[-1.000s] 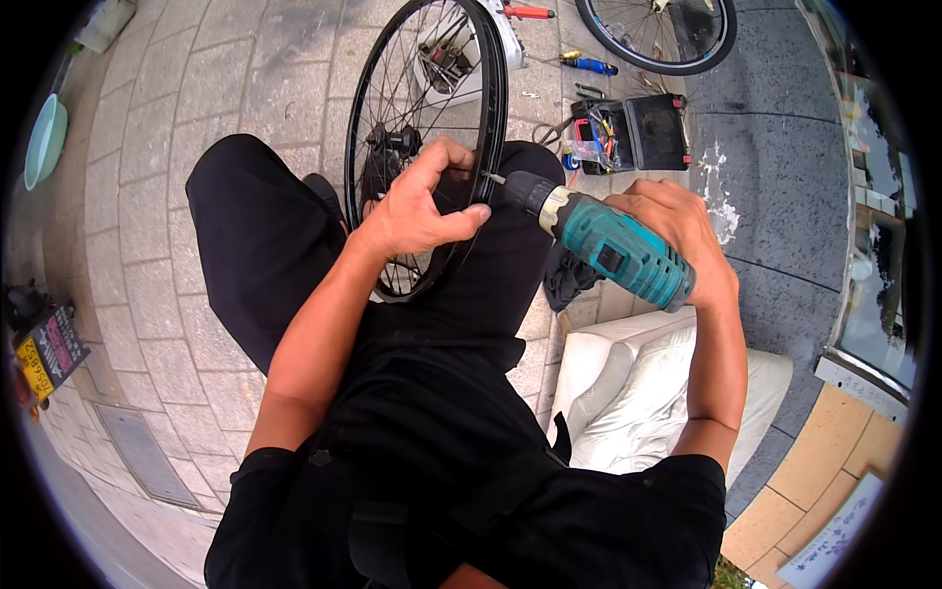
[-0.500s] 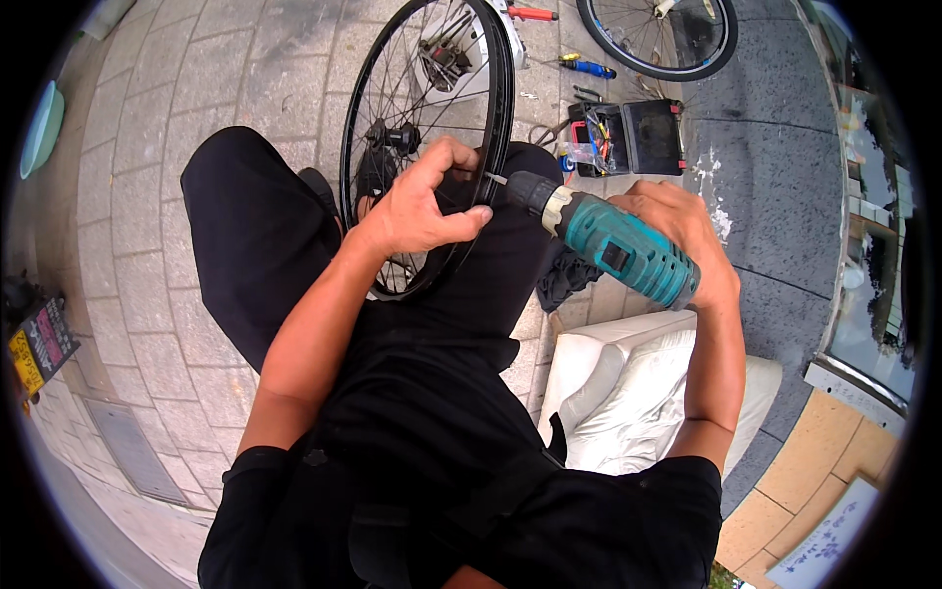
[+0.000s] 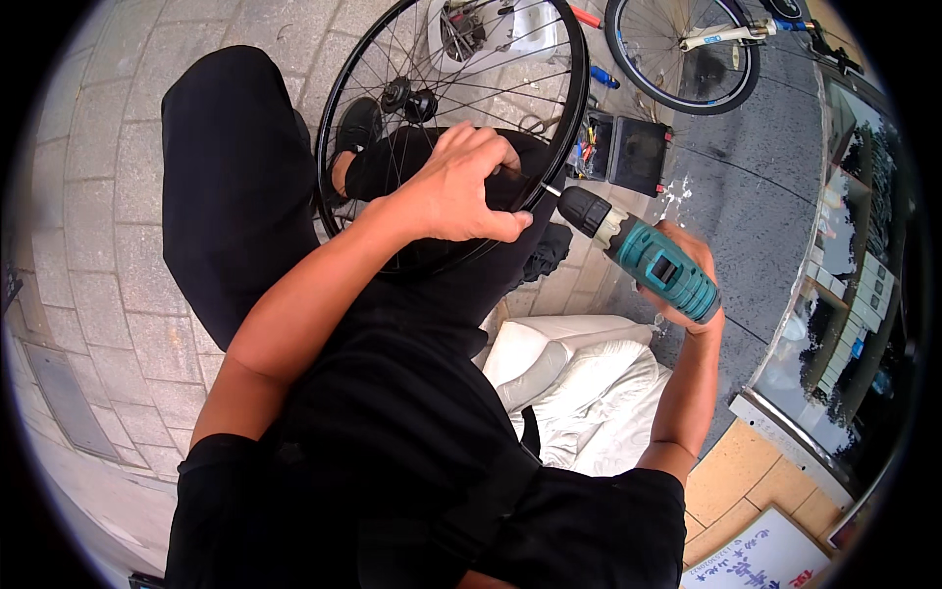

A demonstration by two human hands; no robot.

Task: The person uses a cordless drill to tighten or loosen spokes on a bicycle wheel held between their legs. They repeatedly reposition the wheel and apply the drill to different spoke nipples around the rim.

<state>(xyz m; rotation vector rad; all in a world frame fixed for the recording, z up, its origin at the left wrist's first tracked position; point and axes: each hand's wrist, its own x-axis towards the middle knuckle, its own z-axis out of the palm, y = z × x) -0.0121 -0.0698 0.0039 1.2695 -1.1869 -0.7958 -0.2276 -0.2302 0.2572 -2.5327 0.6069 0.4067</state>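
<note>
A spoked black bicycle wheel [image 3: 575, 98] stands tilted across my lap between my legs. My left hand [image 3: 463, 187] grips its rim from the inside, fingers curled and thumb at the rim's lower right. My right hand [image 3: 685, 240] is wrapped round the grip of a teal cordless drill [image 3: 659, 265], mostly hidden behind it. The drill's bit [image 3: 551, 188] points left at the rim beside my left thumb and looks to be touching it, though the exact contact is too small to tell.
A white bin of parts [image 3: 525, 34], an open black tool case [image 3: 638, 152] and blue-handled tool [image 3: 603, 77] lie ahead. Another bicycle [image 3: 716, 39] is at upper right. A white padded seat [image 3: 579, 393] sits at my right, beside a glass front [image 3: 834, 294] along the right edge.
The view has turned, shifting the surroundings. The wheel leans further right, and my left hand and the drill sit further right in the picture, with the drill angled more steeply. Both grips persist.
</note>
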